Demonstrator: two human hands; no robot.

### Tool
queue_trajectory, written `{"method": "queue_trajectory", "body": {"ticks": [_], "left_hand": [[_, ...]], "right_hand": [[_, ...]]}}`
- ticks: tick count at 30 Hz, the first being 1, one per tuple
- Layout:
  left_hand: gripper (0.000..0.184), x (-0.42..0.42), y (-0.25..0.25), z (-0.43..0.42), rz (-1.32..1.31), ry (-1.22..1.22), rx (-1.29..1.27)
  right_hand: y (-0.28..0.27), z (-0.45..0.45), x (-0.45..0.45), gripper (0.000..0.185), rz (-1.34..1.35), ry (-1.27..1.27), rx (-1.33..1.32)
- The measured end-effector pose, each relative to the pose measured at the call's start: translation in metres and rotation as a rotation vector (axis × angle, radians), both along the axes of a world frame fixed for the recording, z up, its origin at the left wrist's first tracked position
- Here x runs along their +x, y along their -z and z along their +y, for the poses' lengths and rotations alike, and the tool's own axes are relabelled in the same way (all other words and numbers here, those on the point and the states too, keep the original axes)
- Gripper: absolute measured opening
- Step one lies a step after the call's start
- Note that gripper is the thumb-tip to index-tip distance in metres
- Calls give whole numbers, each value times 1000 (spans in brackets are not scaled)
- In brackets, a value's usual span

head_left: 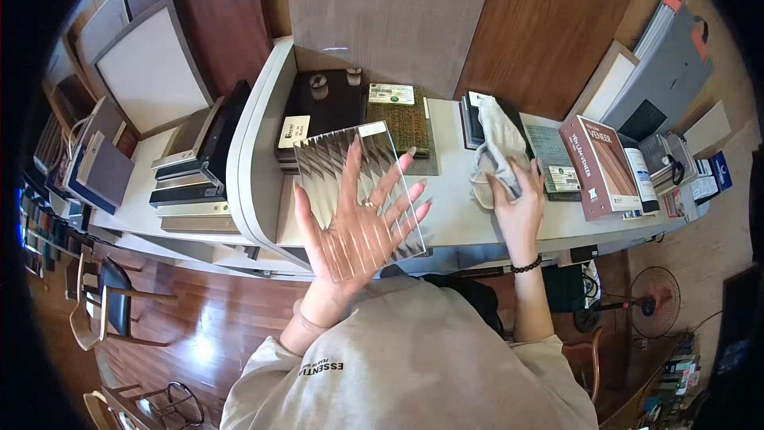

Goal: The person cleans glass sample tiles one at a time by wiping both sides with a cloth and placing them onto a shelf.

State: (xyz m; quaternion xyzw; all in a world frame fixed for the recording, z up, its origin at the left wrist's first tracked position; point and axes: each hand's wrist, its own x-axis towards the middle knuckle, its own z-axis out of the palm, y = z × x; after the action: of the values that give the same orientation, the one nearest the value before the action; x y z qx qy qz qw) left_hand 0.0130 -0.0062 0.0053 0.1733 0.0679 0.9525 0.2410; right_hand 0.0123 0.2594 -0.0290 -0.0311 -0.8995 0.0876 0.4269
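Note:
Over the counter, my left hand (354, 227) is spread wide behind a clear ribbed glass panel (326, 161), its palm and outstretched fingers showing through it. A small white label (372, 130) sits on the panel's top edge. To the right, my right hand (519, 201) has its fingers closed on a pale grey cloth (501, 139), which hangs up and away from the fingertips over the counter. Beneath and behind the cloth are dark sample boards. A dark beaded bracelet (526, 265) is on the right wrist.
Dark boards (322, 103) and a woven-textured sample (398, 121) lie behind the panel. A veneer binder (598, 166) stands at right, near a grey folder (664, 72). Stacked samples (195, 183) sit left of the white divider (259, 135). Chairs and a fan (654, 301) stand below.

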Motion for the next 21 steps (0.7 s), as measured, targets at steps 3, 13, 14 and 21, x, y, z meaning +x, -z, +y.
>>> {"method": "queue_trajectory", "body": {"ticks": [3, 13, 14, 21], "left_hand": [[86, -2, -1, -9, -22, -6, -60], [85, 0, 0, -24, 4, 76, 24], [85, 1, -2, -23, -26, 106, 24], [84, 3, 0, -14, -26, 175, -23]], "right_hand": [[-4, -2, -1, 30, 111, -13, -151], [-25, -94, -8, 25, 37, -108, -103], [-21, -93, -9, 25, -19, -141, -142], [-13, -13, -24, 40, 21, 193, 129]]}}
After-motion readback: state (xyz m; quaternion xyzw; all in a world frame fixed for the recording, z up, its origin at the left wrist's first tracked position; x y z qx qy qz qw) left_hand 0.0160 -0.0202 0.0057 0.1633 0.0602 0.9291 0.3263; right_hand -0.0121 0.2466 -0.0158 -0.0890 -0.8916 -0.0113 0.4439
